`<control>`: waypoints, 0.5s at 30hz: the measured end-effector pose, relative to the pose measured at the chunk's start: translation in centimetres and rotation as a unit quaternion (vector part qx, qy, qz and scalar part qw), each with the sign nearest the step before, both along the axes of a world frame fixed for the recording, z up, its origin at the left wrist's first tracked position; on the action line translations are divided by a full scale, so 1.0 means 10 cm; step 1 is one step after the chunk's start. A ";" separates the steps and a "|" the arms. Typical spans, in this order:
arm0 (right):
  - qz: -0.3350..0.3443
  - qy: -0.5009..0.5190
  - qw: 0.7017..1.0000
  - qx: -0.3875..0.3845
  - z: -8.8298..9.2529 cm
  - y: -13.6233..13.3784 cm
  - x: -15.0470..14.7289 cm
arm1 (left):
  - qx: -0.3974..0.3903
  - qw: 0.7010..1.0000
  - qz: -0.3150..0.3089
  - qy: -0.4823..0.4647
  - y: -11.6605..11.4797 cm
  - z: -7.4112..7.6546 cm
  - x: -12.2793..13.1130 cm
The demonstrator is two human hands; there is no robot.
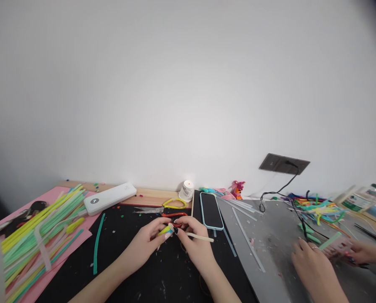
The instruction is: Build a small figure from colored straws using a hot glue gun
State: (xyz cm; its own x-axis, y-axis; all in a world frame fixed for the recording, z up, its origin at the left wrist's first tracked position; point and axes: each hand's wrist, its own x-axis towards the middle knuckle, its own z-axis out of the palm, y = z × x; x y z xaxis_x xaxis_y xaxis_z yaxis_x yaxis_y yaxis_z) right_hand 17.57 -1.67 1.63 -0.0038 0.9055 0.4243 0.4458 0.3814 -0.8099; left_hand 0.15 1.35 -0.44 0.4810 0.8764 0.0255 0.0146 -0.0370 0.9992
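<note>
My left hand is closed, its fingertips pinching a small yellow-and-blue piece; its kind is hard to make out. Against it works my right hand, dark-nailed fingers pressed together on a cream pipe cleaner that sticks out to the right. Where the two sets of fingertips meet, part of the work is hidden. Just beyond the hands lie scissors with yellow and red handles, partly covered by the fingers. A teal pipe cleaner rests on the black mat left of my left hand.
Bundled pipe cleaners and a white power bank lie at left. A paper cup, phone and pink-orange figure stand or lie behind. At right, a co-worker's hands work near a cable, pipe cleaners and a bottle.
</note>
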 end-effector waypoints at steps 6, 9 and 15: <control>0.007 -0.041 0.999 0.029 -0.01 -0.02 -0.01 | -0.017 0.999 0.040 -0.022 0.03 0.05 0.01; 0.031 -0.045 0.998 0.035 0.00 -0.03 -0.02 | -0.013 0.998 0.057 -0.020 0.03 0.08 0.00; 0.050 -0.057 0.997 0.031 0.01 -0.07 -0.06 | -0.016 0.996 0.081 -0.035 0.04 0.06 0.01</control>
